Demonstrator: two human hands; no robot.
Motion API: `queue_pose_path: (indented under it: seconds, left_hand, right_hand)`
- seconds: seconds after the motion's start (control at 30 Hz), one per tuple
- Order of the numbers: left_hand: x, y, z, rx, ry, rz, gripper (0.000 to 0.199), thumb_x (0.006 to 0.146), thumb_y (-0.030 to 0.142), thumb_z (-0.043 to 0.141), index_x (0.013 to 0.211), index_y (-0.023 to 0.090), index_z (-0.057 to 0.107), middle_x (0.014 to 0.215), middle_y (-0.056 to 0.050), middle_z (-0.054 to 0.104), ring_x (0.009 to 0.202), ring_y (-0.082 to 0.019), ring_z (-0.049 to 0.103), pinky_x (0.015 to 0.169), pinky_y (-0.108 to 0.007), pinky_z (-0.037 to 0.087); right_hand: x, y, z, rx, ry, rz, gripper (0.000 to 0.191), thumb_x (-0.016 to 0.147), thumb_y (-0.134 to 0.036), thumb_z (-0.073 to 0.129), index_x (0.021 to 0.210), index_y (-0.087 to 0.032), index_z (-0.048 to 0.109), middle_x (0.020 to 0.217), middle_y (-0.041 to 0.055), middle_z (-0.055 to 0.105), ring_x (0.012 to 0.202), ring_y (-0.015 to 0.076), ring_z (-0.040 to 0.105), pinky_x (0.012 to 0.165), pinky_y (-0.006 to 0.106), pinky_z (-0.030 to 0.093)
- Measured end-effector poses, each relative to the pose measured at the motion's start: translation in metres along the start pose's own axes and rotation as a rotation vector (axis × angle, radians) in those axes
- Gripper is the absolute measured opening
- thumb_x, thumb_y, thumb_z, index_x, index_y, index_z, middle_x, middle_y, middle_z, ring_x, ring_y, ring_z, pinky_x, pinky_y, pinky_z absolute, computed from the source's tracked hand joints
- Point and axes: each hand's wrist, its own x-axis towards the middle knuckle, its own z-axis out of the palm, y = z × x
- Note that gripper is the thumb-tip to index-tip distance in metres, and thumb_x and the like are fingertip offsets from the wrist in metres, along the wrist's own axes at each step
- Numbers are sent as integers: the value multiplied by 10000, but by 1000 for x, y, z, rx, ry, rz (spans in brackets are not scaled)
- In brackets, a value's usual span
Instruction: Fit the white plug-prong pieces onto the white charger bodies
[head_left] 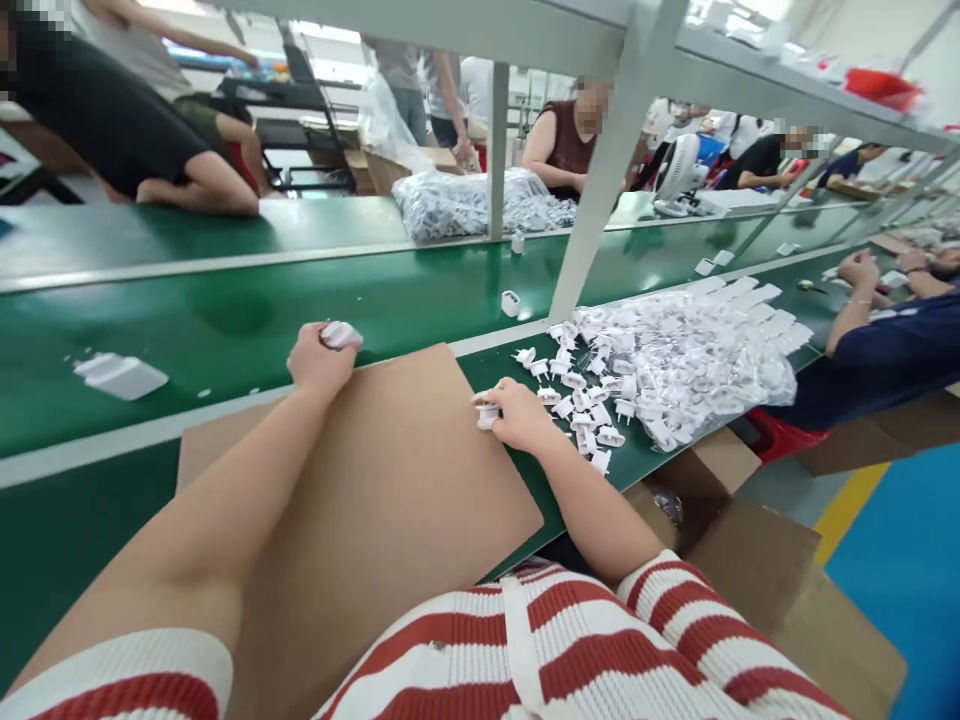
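Observation:
My left hand [321, 358] is closed round a white charger housing [341, 335], held above the far edge of a brown cardboard sheet [390, 470]. Between the fingertips of my right hand [517, 412] is a small white plug piece [487, 415], over the sheet's right side. Loose white two-pin plug pieces [581, 400] lie scattered just right of that hand. Beyond them a clear plastic bag [690, 360] is heaped with more of the same. Another white charger [124, 375] lies on the green belt to the left.
The green conveyor belt [285, 300] runs across, with a few white housings [511, 303] on it. A metal post [592, 180] rises behind the plug pieces. Cardboard boxes [750, 550] stand below at right. A co-worker's arms [855, 290] are at far right; other people sit opposite.

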Motion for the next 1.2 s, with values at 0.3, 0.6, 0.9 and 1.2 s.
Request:
queue_pose_path:
  seconds: [0.3,0.6,0.9,1.2]
  left_hand:
    - [-15,32,36,169,383,226,926,842,479,727,1552,138,239,1702,-264,212,1592,-435,177,1262,-625,144]
    - [6,124,152,256,-276,355,935,808,686,786,1494,114,509,1466,-222,597,1427,-425,488,1194,-502,412]
    - [9,148,185,271,-310,248,357,947,385,644,1209,149,698,1323,-216,690,1255,-406,631,1017,-485,520]
    - [-8,153,162,210,-248,209,393,970,396,612,1277,160,680,1338,-214,695,1264,-420,621,1046,-550,489]
  right_hand:
    - [8,-1,23,344,164,46,321,801,-127,795,1054,-241,632,1062,-20,597,832,144,598,718,260,426]
    - [17,-7,41,284,37,-29,197,830,-194,809,1003,-205,715,984,7,605,826,157,572,683,252,384]
    - [19,-5,43,302,58,-20,209,856,-181,741,1058,-210,692,1049,18,648,884,177,612,703,261,407]
    - [29,-1,36,811,236,104,193,778,-140,771,956,-213,764,998,30,722,1003,212,690,925,344,561]
